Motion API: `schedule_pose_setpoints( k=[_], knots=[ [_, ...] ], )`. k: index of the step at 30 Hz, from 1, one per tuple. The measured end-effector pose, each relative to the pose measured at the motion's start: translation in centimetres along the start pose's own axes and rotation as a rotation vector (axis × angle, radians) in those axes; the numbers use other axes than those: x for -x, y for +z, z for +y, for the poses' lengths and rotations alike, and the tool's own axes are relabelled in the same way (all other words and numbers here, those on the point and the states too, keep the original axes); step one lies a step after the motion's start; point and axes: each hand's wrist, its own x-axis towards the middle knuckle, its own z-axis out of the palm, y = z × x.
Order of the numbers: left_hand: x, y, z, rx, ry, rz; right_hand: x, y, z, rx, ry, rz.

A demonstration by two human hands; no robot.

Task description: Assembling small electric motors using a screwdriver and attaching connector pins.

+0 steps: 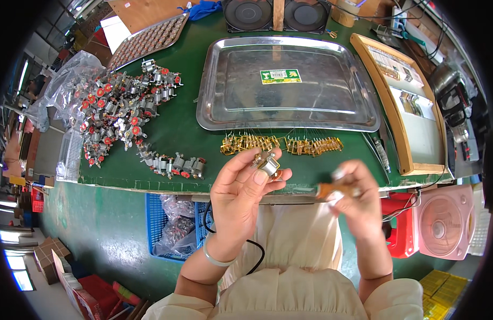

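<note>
Between the thumb and fingers of my left hand (238,192) is a small silver motor-like part (269,166) with a brass-coloured edge, held just above the table's front edge. My right hand (358,194) is closed round a brown-handled tool (332,190). Motion blurs it, and a thin pale shaft seems to point left toward my left hand. White wraps cover some right fingertips. Just beyond my hands lies a row of yellow brass frames with thin wires (313,145), along the near rim of a metal tray (289,121).
A heap of silver parts with red discs (118,109) covers the table's left, with a short row of them (174,165) nearer me. A wood-framed case (417,133) and tweezers (379,152) lie right. Behind are a perforated tray (150,42) and two black fans (249,15).
</note>
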Motion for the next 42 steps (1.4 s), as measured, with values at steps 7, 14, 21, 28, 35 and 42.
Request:
schedule_pose_setpoints(
  k=[7, 14, 21, 28, 35, 42],
  knots=[
    [-1.4, -0.7, -0.2, -0.657, 0.159, -0.338, -1.5, 0.2, -4.3, 0.532, -0.682, -0.054],
    [-1.7, -0.8, -0.6, -0.861, 0.146, -0.366, -3.5, 1.9, -3.8, 0.588, -0.674, -0.109],
    [-1.9, -1.0, -0.2, -0.838, 0.104, -0.402, -3.8, 2.1, -3.7, 0.582, -0.655, -0.12],
    [-2.0, -1.1, -0.1, -0.806, 0.045, -0.434, -4.2, 1.9, -3.9, 0.516, -0.581, -0.188],
    [-2.4, -1.3, 0.0, -0.777, -0.02, -0.484, -6.1, 0.1, -4.6, 0.284, -0.475, -0.464],
    [-2.2, -1.1, -0.1, -0.765, -0.037, -0.413, -5.5, 1.2, -4.8, 0.72, -0.52, -0.149]
  ],
)
